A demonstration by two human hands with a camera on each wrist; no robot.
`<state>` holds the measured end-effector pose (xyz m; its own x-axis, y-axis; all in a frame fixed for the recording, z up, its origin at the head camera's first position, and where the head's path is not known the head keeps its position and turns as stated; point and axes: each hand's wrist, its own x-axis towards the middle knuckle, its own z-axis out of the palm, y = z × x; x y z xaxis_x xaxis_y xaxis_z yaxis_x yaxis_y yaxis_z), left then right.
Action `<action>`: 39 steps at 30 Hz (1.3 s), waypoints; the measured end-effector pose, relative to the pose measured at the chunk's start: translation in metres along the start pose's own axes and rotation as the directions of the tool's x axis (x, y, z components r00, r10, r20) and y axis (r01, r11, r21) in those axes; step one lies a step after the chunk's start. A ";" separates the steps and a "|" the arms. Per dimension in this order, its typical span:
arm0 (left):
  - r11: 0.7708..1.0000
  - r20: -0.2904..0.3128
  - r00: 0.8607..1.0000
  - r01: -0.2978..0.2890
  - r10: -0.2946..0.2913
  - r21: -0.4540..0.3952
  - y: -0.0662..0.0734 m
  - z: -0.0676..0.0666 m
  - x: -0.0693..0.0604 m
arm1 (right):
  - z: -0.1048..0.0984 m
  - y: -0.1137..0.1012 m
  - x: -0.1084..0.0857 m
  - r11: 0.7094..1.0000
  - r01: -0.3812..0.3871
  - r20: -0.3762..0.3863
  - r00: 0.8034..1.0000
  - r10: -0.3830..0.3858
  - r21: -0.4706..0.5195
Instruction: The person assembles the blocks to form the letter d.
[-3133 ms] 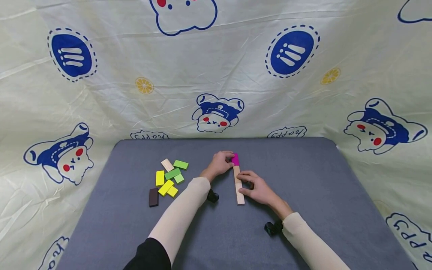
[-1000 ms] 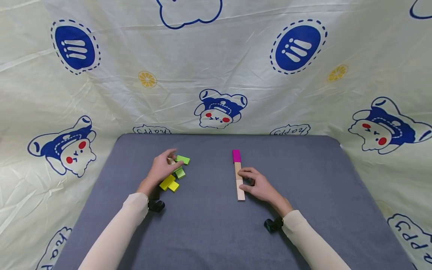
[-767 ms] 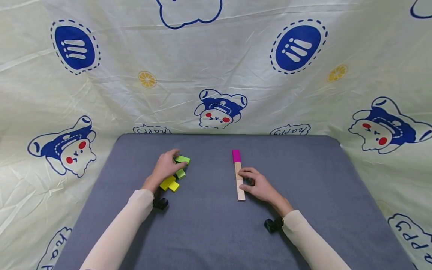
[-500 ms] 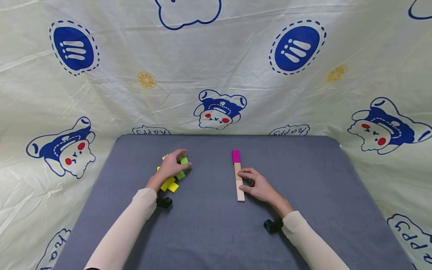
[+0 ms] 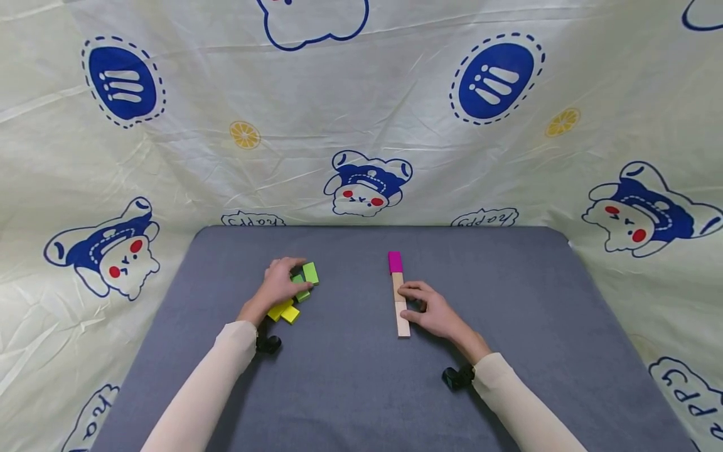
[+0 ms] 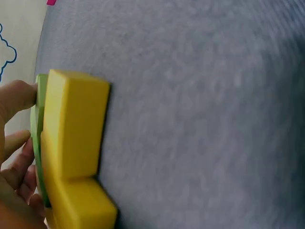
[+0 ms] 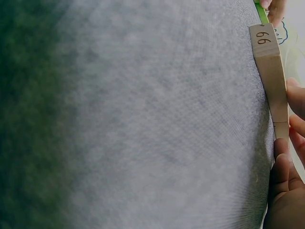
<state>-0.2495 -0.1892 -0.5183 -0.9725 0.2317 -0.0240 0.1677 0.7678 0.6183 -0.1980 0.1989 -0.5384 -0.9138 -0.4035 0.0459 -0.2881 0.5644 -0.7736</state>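
Left hand (image 5: 277,282): half open, with thumb and fingers bent about the green blocks (image 5: 310,274); I cannot tell if it really grips one or just touches
Green blocks: on the gray table (image 5: 361,389), bunched close at the left hand's fingertips, so maybe the fingers bend that way to get at just one
Yellow blocks (image 5: 290,314): two touch each other, on the near side of the green blocks and partly hidden by the left hand
Right hand (image 5: 437,312): partly open, fingers loosely bent, tips touching the pale blocks (image 5: 403,320) but not wrapped round them, maybe so the row won't slip
Pale blocks: two, end to end in a line toward the back of the table, well apart from the green blocks, perhaps so they don't get mixed up
Pink block (image 5: 395,262): at the far end of the pale blocks, almost in line with them
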 end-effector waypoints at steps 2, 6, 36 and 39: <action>1.000 0.000 1.000 0.005 -0.005 0.030 0.001 0.002 0.000 | 0.000 0.000 0.000 1.000 0.001 0.000 1.000 -0.001 -0.002; 0.997 -0.013 1.000 -0.009 0.010 0.072 0.006 0.003 0.001 | 0.000 0.000 0.000 1.000 0.001 -0.002 1.000 -0.001 0.000; 0.985 -0.025 0.985 -0.170 0.170 -0.005 0.097 0.015 0.064 | 0.001 0.002 0.001 1.000 -0.006 -0.006 1.000 0.006 -0.009; 0.983 -0.024 0.983 -0.183 0.183 0.009 0.107 0.023 0.071 | 0.001 0.002 0.001 1.000 -0.011 -0.009 1.000 0.011 -0.008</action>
<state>-0.2965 -0.0773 -0.4717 -0.9289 0.3541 0.1090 0.3446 0.7176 0.6053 -0.1990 0.1991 -0.5410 -0.9195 -0.3908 0.0428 -0.2799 0.5743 -0.7693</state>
